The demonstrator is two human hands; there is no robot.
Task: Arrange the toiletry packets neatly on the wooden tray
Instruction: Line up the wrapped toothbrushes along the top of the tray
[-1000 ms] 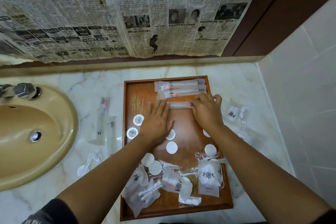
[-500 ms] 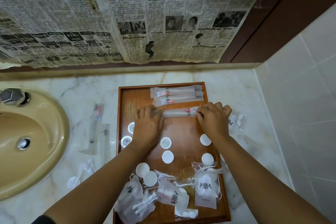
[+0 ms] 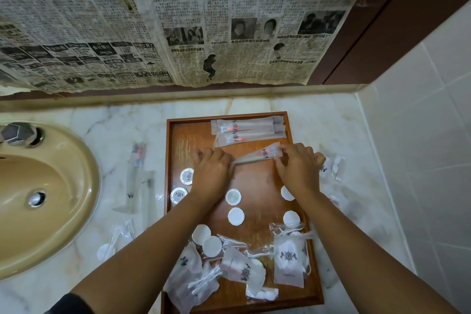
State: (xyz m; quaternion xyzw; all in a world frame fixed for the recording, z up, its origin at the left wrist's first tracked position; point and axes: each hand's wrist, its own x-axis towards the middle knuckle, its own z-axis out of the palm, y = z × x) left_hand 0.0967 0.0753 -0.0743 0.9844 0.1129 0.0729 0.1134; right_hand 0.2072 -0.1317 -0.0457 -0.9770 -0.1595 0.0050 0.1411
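Note:
A wooden tray (image 3: 188, 135) lies on the marble counter. Two long clear toothbrush packets (image 3: 248, 126) lie side by side at its far end. A third long packet (image 3: 257, 156) is held just below them, tilted with its right end raised. My left hand (image 3: 212, 173) pinches its left end and my right hand (image 3: 297, 168) pinches its right end. Round white lids (image 3: 235, 216) are scattered over the tray's middle. Frosted pouches with a wheel logo (image 3: 289, 261) and cotton-bud bags (image 3: 204, 282) crowd the near end.
A beige sink (image 3: 38, 201) with a metal tap fills the left. More long packets (image 3: 135, 176) and a small bag (image 3: 114, 239) lie on the counter between sink and tray. Small packets (image 3: 334, 167) sit right of the tray. Newspaper covers the wall behind; white tiles stand at right.
The third long packet lay flat under both hands; now both hands pinch its ends and its right end has lifted and tilted. The view shifted slightly downward.

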